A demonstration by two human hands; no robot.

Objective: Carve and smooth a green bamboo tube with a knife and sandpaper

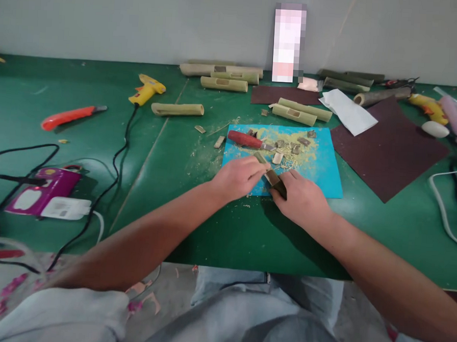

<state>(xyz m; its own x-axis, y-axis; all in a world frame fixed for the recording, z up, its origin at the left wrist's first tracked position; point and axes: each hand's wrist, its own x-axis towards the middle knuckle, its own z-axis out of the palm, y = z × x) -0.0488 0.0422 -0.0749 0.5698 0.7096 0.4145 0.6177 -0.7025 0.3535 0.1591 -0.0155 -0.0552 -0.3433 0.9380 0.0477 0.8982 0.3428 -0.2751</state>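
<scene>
A short bamboo tube (272, 178) with an opening cut in its side is held at a slant over the blue sheet (333, 184). My right hand (305, 198) wraps round its near end. At its far part, my left hand (238, 177) is closed on the tube with the fingertips at the cut opening; what else those fingertips may pinch is hidden. Just beyond the left hand, a red-handled carving blade (247, 140) lies on the sheet. Around it are cut bamboo chips (277, 158) and pale shavings (296, 161).
More bamboo tubes (295, 115) lie behind the sheet and along the wall. Brown sheets (390, 154) and a white paper (350, 112) are at right. A yellow glue gun (146, 91), a red utility knife (70, 117) and a purple power strip (43, 189) with cords occupy the left.
</scene>
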